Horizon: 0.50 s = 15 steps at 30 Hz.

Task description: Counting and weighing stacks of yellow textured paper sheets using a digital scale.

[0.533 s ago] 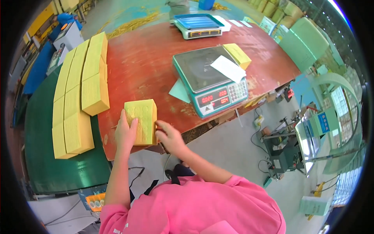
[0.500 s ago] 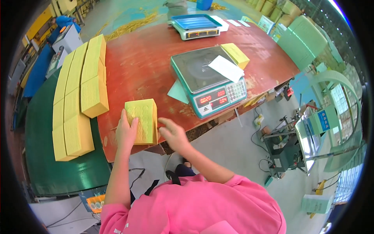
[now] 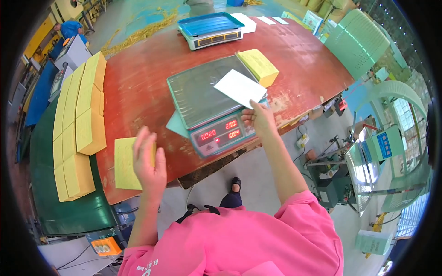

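Observation:
A stack of yellow paper [image 3: 126, 163] stands at the table's front left edge. In front of its right side is my left hand [image 3: 149, 165], open with fingers stretched; whether it touches the stack I cannot tell. My right hand [image 3: 261, 120] pinches the near corner of a white paper sheet [image 3: 239, 87]. That sheet lies slanted over the right part of the dark platform of a digital scale [image 3: 202, 92], whose red display [image 3: 221, 134] is lit. A second yellow paper stack [image 3: 258, 67] sits at the platform's far right corner.
Rows of yellow paper stacks [image 3: 90, 125] line the left, by a green surface [image 3: 76, 217]. Another scale with a blue tray [image 3: 209, 25] stands farther back on the red table [image 3: 138, 69]. A green chair back [image 3: 357, 43] is at the right. Machinery stands on the floor beyond.
My right hand has moved from beside the near yellow stack to the white sheet and taken its corner. My left hand has lifted its fingers off the stack's top. The view has shifted right.

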Available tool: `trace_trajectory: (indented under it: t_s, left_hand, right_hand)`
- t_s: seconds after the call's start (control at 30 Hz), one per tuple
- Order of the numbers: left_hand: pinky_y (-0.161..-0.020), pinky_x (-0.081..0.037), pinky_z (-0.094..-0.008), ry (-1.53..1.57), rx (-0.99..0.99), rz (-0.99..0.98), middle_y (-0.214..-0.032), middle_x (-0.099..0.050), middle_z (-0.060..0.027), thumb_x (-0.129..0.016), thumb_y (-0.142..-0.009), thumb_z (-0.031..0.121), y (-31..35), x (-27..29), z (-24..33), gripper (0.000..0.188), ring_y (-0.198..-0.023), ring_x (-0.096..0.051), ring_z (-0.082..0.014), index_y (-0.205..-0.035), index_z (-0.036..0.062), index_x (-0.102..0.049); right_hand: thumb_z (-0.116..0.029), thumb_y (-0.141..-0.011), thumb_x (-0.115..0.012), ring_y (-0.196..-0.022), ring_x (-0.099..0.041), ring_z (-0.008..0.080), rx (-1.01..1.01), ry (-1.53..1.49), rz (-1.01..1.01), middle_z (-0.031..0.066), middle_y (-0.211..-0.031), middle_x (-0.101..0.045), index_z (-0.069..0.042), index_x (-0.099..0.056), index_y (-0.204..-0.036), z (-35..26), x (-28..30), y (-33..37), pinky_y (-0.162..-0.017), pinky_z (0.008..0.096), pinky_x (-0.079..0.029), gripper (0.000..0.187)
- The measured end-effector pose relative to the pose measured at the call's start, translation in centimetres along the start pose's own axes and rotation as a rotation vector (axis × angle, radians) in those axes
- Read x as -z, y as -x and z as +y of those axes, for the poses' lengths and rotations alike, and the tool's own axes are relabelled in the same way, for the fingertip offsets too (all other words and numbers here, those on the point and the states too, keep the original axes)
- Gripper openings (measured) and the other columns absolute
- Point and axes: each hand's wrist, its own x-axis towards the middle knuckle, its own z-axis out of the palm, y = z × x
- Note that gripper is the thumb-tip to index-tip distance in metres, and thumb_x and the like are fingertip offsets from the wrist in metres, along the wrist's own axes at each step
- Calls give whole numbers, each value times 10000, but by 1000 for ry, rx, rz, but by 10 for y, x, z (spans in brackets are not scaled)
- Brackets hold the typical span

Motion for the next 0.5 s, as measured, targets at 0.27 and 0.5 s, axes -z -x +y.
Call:
trace_trajectory:
  t_s: [0.27,0.5]
  left_hand:
    - [-863,-536,-367,1087,899,-499,-1069,-650,-102,-533,-1010,197,32,-154,104,293,-981,-641,-178,-1206,-15,-578]
    - [-944,-496,-387,1144,1053,-429,-1184,-617,-137,-528,-999,147,12,-231,150,350,-1070,-624,-239,-1282,-59,-513]
  right_hand:
    - [-161,-974,-550,-612,-638,160,-64,18,-204,94,-744,-640,-12,-577,-965,16,45,65,-522,270,-492,151]
    - [-185,-971,-575,-647,-655,167,-273,-22,-250,86,-795,-663,-3,-636,-1062,3,124,99,-602,270,-539,213]
